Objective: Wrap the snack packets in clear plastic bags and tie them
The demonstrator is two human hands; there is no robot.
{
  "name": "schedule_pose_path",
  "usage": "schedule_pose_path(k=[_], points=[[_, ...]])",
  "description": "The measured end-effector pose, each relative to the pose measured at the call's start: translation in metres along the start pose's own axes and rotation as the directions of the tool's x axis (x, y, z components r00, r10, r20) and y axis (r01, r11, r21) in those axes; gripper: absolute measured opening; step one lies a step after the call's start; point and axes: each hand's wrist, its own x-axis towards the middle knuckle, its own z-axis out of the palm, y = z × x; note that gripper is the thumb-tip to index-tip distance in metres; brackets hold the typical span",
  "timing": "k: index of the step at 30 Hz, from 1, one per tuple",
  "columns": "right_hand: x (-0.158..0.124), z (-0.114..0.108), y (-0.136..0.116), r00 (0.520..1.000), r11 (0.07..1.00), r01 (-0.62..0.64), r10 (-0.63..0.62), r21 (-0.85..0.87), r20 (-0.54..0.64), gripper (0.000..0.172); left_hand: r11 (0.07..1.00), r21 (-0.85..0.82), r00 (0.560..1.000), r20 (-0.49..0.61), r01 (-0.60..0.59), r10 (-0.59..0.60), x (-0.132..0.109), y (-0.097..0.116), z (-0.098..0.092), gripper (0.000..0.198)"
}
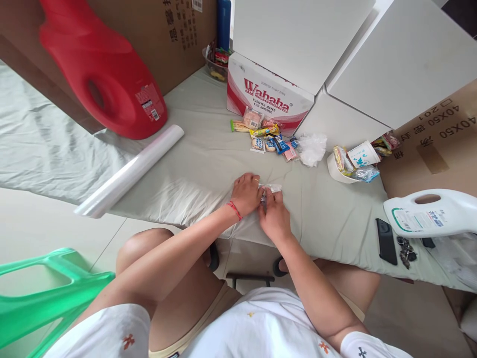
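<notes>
Close together at the front edge of a cloth-covered surface [328, 214], both my hands work on a small piece of clear plastic film [275, 188]. My left hand [246, 193], with a red cord at its wrist, has its fingers bent and pressed together on the plastic. My right hand [275, 215] pinches the crinkled plastic from the other side. Something small and shiny shows between the fingers, too covered to name. Beyond the hands lies a group of wrapped snacks [266, 134], with a crumpled heap of clear plastic bags [312, 149] to their right.
At left are a red jug [112, 84], a roll of plastic film [130, 171] and a green stool [55, 288]. A Wahaha carton [268, 94] stands behind. To the right are a white tub of snacks [335, 171], a white bottle [439, 211], a phone [386, 241] and keys [406, 252].
</notes>
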Motion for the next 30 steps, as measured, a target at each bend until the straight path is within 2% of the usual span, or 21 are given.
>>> schedule_pose_path(k=[2,6,12,15,18,20,23,25,27,30], points=[[-0.003,0.001,-0.005,0.999,0.995,0.014,-0.011,-0.098,0.033,0.060,1.000,0.002,1.000,-0.004,0.031,-0.031,-0.003,-0.001,-0.008,0.046],[0.000,-0.003,-0.010,0.997,0.980,0.025,-0.010,-0.197,0.076,0.060,0.975,0.125,0.982,-0.042,0.185,-0.182,-0.006,-0.002,-0.023,0.052],[0.014,-0.014,-0.014,0.987,0.954,0.069,-0.024,-0.291,0.157,0.054,0.965,0.151,0.966,0.116,0.213,-0.232,0.000,-0.011,-0.033,0.046],[0.016,-0.016,-0.012,0.984,0.954,0.082,-0.032,-0.289,0.174,0.053,0.984,0.086,0.976,0.141,0.157,-0.168,0.003,-0.017,-0.036,0.025],[0.015,-0.019,-0.008,0.978,0.962,0.103,-0.051,-0.251,0.204,0.057,0.977,-0.163,0.984,0.136,0.135,-0.113,0.004,-0.021,-0.038,0.008],[0.015,-0.023,-0.006,0.971,0.969,0.124,-0.075,-0.211,0.228,0.060,0.887,-0.427,0.981,0.153,0.177,-0.122,0.005,-0.020,-0.037,0.011],[0.017,-0.027,-0.004,0.961,0.982,0.147,-0.113,-0.119,0.251,0.060,0.635,-0.747,0.979,0.172,0.199,-0.105,0.008,-0.013,-0.033,0.019],[0.020,-0.028,-0.002,0.960,0.989,0.140,-0.127,-0.036,0.248,0.056,0.508,-0.841,0.983,0.168,0.185,-0.079,0.010,-0.005,-0.029,0.021],[0.023,-0.027,0.003,0.967,0.989,0.110,-0.129,0.094,0.219,0.049,0.437,-0.879,0.982,0.178,0.190,-0.069,0.011,0.004,-0.025,0.020],[0.028,-0.026,0.013,0.978,0.905,0.043,-0.124,0.423,0.165,0.044,0.332,-0.911,0.970,0.222,0.244,-0.102,0.012,0.011,-0.021,0.013]])
